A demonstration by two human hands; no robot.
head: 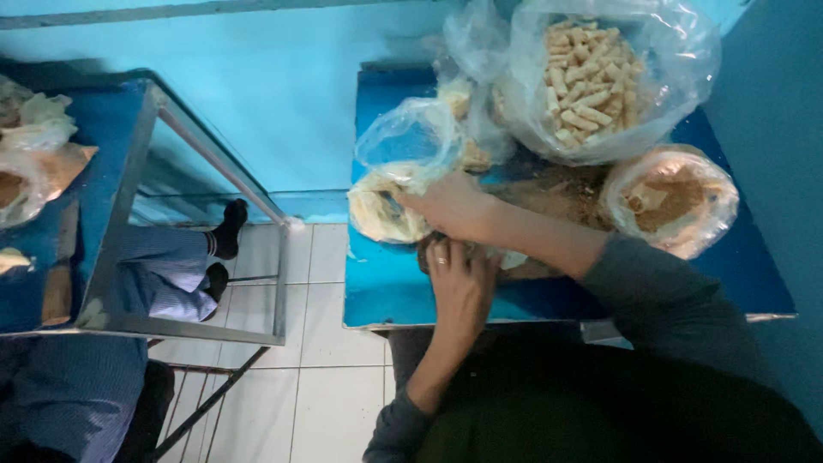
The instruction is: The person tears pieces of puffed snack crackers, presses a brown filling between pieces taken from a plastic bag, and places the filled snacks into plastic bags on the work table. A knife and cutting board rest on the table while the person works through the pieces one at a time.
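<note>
Both hands at small clear bag on blue desk, snack bags behind.
Left hand [461, 279], ring on, fingers curled flat on desk [386, 291] near front edge; what it grips, cannot tell. Right hand [450, 206] crosses over, pinching small bag [390, 201] of pale food at desk's left edge. Right: crumb bag [673, 201]. Farthest: big bag of stick snacks [591, 77].

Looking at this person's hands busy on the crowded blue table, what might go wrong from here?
The small clear bag under the right hand sits at the blue table's left edge, so it might slide off onto the tiled floor. The big bag of stick-shaped snacks gapes open and leans, so pieces may spill. The left hand works among loose crumbs, which may scatter.
</note>
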